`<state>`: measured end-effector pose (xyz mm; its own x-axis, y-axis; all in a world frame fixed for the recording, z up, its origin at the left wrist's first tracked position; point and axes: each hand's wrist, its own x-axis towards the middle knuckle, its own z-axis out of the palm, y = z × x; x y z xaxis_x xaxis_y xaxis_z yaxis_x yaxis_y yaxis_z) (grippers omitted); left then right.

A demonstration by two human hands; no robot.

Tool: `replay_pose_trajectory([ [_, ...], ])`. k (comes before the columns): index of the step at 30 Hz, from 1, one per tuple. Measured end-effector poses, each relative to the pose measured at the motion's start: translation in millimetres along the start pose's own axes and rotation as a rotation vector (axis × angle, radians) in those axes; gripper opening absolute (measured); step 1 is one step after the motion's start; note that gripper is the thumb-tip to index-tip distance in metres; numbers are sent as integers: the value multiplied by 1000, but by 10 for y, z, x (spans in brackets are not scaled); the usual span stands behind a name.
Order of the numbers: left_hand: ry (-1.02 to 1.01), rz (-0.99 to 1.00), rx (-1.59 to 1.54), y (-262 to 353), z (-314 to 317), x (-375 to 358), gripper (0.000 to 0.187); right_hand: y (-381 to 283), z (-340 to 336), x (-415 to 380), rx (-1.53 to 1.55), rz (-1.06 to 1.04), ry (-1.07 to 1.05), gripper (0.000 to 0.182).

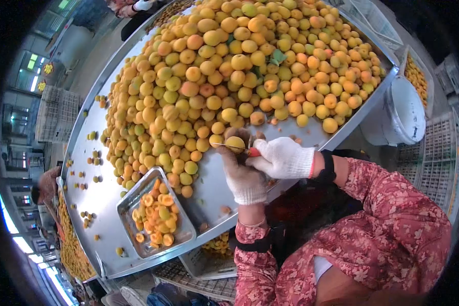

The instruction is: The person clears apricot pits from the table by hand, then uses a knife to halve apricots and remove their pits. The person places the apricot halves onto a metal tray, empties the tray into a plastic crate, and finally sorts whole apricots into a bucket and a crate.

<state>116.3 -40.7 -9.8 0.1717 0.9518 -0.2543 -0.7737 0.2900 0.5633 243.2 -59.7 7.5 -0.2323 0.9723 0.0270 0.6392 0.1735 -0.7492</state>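
My left hand [244, 176], in a white glove with brown-stained fingers, holds a yellow apricot [234, 144] at the table's near edge. My right hand [283, 159], also gloved in white, is closed round the red handle of a small knife [253, 152]. The knife's thin blade lies across the apricot. Just beyond my hands rises a large heap of whole apricots [209, 76]. To the left of my hands a metal tray [187, 232] holds halved orange apricots [157, 214].
The metal table [98, 204] carries scattered small apricots at its left. A white bucket [405, 109] stands past the right edge, beside plastic crates [436, 158]. Below the near edge is a crate [209, 266]. Another person [50, 188] is at the far left.
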Motion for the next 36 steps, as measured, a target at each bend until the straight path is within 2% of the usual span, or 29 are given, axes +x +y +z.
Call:
replay_pose_trajectory([
  [1,-1,8,-6,-1,1,0,56,-7,-7,8,-6,-7,-3,35],
  [3,-28,109,178,-7,4,-2,44,-18,-22,10,-1,-12,42,33],
  [7,-48,161,233,57,-8,26,46,-64,-48,11,-33,1,33,33],
  [9,-48,188,466,38,-38,10,49,-39,-7,14,-40,2,46,32],
  [10,-45,187,466,36,-45,0,49,-16,15,18,-39,3,43,32],
  [12,-58,-20,50,33,-43,-17,48,26,50,22,-105,-3,-7,33],
  [13,-57,-21,49,32,-22,-29,48,23,51,15,-105,-2,-8,33],
  [15,71,-16,102,45,45,-32,67,-5,26,20,-60,-2,19,34],
  [16,67,-14,104,43,25,-12,67,-21,8,24,-61,-4,23,34],
  [18,-12,110,448,33,-25,24,68,-38,-22,18,-12,-4,24,34],
  [19,-14,109,448,39,-23,20,68,-26,-17,19,-13,-4,26,34],
  [21,-31,272,807,66,10,-13,66,5,8,17,-22,-26,53,34],
  [22,-30,272,808,84,45,-33,66,4,10,12,-21,-26,51,34],
  [24,-63,82,155,117,107,-52,54,3,12,11,-85,-2,2,34],
  [25,-63,81,156,115,101,-46,54,12,22,10,-84,-2,3,34],
  [27,-25,-73,-204,102,66,-28,54,51,55,8,-74,10,-13,34],
  [28,-23,-73,-204,68,40,-25,54,71,62,9,-73,11,-14,34],
  [30,2,150,298,-3,-3,-15,56,99,68,22,136,-71,9,34],
  [34,12,75,279,72,-86,51,59,107,67,31,221,-90,3,34],
  [36,-69,149,515,58,-115,23,62,67,60,22,56,-12,8,35],
])
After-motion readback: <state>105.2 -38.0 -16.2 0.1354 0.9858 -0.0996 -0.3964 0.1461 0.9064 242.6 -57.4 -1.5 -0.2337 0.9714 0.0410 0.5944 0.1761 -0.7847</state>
